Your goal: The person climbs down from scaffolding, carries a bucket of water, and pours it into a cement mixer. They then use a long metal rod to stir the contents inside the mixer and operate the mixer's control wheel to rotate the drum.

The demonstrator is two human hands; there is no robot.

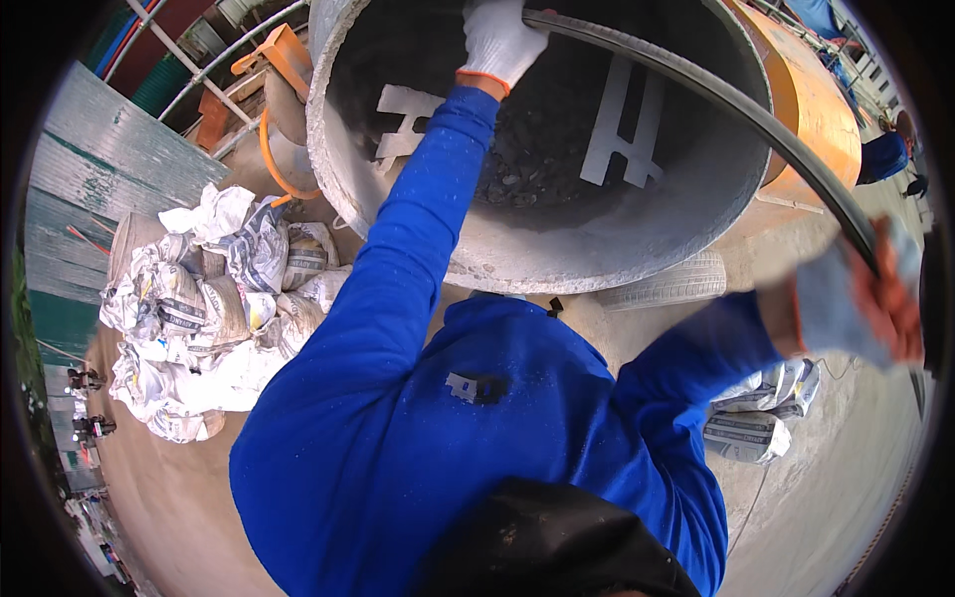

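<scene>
Dark hose (718,98) arcs across the drum's (587,261) mouth, sloping down rightward — your left grip (500,45), nearer the drum, pinches its upper end; your right grip (867,297), blurred, wraps it right of the drum.

The drum (587,254) shows a rough, matt wall with a cement-like crust. The blades (605,124) inside the drum look metallic, flat and matt. The hose (776,136) across it is smooth rubber or plastic, faintly glossy. The left glove (500,42), over the drum, is matt knitted cloth. Sacks (189,298) left of the drum look like wrinkled woven plastic. The panel (811,114) right of it appears smooth painted metal. The jacket (527,398) below the drum is matt cloth.
</scene>
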